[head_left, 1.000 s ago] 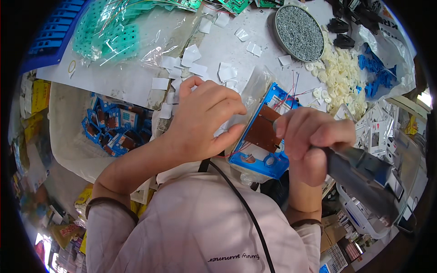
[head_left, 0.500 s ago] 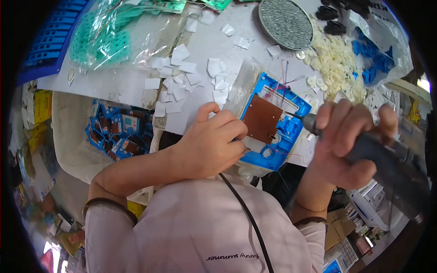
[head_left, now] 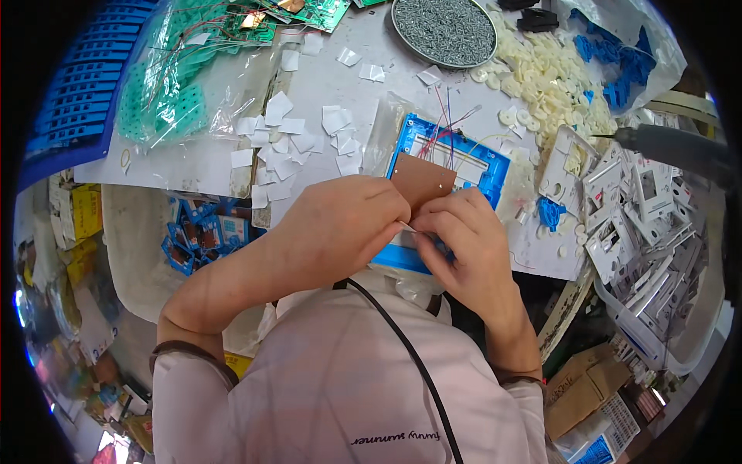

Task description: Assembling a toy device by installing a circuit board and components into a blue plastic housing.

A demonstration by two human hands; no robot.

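The counter (head_left: 332, 93) carries loose stock on every side: a bag of green parts (head_left: 166, 100) at the left, a round tray of screws (head_left: 442, 29) at the top, a heap of cream washers (head_left: 553, 77) and a pile of white housings (head_left: 641, 209) at the right. Near its front edge lies the blue frame (head_left: 487, 162), with a brown board (head_left: 421, 182) set in it and thin wires (head_left: 444, 127) rising from its top. Both hands meet over the frame's lower edge. The left hand (head_left: 340, 228) covers the board's near corner, fingers curled; its grip is narrow, but what it holds is hidden. The right hand (head_left: 464, 243) pinches a small pale strip (head_left: 406, 226) between thumb and forefinger, touching the left fingertips. Risk, by judgement: the frame overhangs the counter edge and can tip if pressed. A sideways pull can unseat the board or strain the wires. The strip can slip among the white paper scraps (head_left: 290, 147) and be lost.
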